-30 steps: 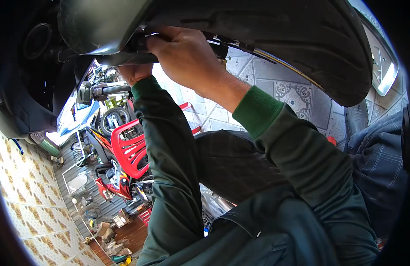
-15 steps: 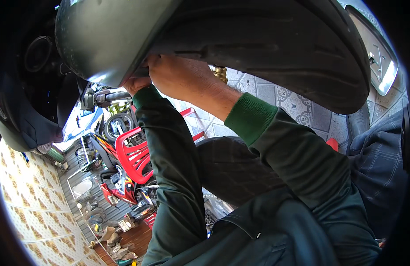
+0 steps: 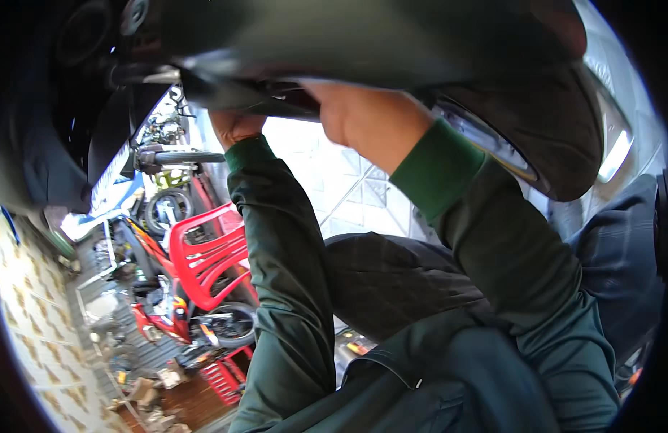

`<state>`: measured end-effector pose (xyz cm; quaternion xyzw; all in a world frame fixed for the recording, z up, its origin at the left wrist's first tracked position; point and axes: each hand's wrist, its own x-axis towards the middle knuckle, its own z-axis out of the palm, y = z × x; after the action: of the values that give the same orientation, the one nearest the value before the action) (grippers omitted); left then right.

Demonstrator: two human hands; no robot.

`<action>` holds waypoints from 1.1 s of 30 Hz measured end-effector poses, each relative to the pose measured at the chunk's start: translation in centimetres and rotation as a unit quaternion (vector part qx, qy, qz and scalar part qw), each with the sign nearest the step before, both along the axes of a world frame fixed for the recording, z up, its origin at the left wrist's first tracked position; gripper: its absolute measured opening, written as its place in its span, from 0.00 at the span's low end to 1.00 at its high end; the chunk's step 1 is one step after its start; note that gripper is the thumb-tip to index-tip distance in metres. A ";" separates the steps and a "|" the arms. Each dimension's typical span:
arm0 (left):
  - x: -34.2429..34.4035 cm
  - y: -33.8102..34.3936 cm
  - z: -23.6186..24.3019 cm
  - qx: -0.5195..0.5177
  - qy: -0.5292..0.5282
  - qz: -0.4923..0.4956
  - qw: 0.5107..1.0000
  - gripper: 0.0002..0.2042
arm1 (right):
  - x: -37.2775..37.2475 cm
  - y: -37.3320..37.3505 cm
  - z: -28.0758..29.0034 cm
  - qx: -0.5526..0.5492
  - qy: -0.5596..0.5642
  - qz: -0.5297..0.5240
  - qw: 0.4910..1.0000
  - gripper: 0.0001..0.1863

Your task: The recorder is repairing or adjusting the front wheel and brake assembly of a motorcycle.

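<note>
A large dark green vehicle panel (image 3: 363,43), smooth and curved like a motorbike's bodywork, stretches across the top. My right hand (image 3: 377,123) is up against its lower edge, blurred by motion, with its fingers hidden under or behind the panel. To the left, my left hand (image 3: 236,126) reaches up beneath the same edge. Only its wrist and the heel of the palm show clearly, so its grip is hidden. A dark narrow part (image 3: 294,97) of the bodywork lies between the two hands. Both arms wear dark green sleeves with ribbed cuffs.
Right of my hands is a black curved part (image 3: 557,144) beside a shiny rim. A red plastic chair (image 3: 204,252) stands left of my left forearm. Beyond it are a red-and-black motorbike (image 3: 164,310), a red crate (image 3: 225,375) and a patterned wall (image 3: 31,317). Pale floor tiles (image 3: 355,187) lie below.
The green panel has swung across the top, showing more of its outer face and less black underside. My right hand has shifted right with it. The view has also shifted, uncovering a shiny rim.
</note>
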<state>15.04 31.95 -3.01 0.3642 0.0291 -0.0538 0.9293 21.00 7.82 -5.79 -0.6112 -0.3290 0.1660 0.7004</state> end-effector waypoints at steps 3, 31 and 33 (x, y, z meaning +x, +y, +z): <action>0.8 -1.6 -0.4 0.005 0.037 0.122 0.992 0.13 | 1.4 -0.5 -3.1 -0.052 -0.089 -0.024 0.994 0.18; 2.8 -4.6 -1.3 0.166 0.007 0.290 0.942 0.10 | 6.7 1.2 -0.3 0.177 0.656 0.358 0.640 0.22; 3.0 -4.5 -1.4 0.165 0.008 0.303 0.938 0.09 | 6.8 1.1 -0.2 0.161 0.667 0.372 0.626 0.22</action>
<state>18.03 27.49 -4.43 0.4862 0.1541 0.2330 0.8280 27.82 8.93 -6.03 -0.0366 0.0071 0.7187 0.6943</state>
